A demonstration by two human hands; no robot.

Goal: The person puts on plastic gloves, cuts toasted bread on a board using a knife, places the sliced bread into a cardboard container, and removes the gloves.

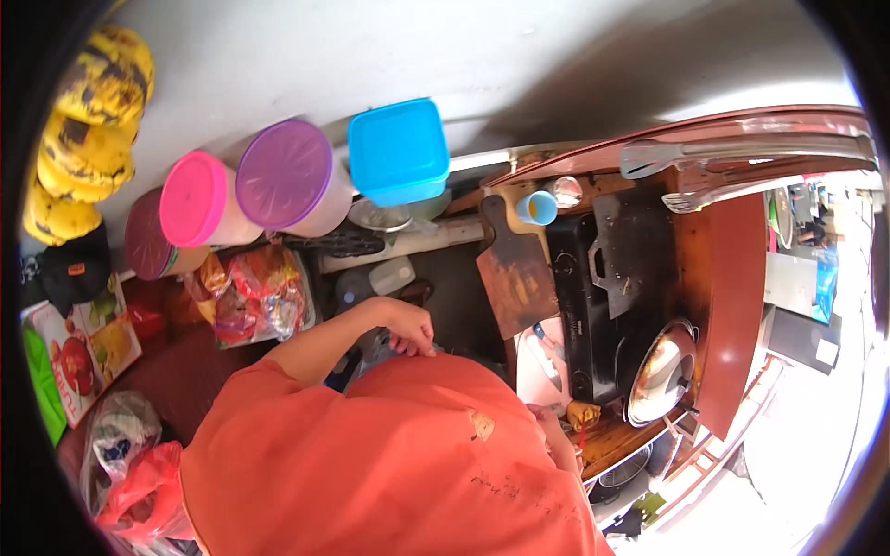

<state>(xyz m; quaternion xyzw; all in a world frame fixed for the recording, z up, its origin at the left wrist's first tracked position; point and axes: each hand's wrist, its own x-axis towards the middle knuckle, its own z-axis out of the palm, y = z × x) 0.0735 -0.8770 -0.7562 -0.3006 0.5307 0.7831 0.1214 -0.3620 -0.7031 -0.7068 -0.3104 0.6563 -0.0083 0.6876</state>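
My left hand [410, 328] is curled closed beside the front of my orange shirt [417, 435]. Whatever it may hold is hidden. Lower on the right, my right hand [549, 428] is mostly covered by the shirt, and its fingers do not show clearly. Near it lie a small yellow-brown lump [583, 413] and a thin red item [581, 437] on the wooden counter. A knife [547, 361] rests on a pale pinkish surface just beyond. Above that, a worn wooden cutting board [517, 278] lies beside the black stove [578, 306].
A light blue cup [536, 209] stands by the board. A metal lid [661, 373] sits at the stove's near end. Tongs [732, 148] hang at the upper right. Lidded tubs, including a blue one [399, 148], line the wall. Bananas [88, 139] hang far left; bagged packets [260, 296] lie below.
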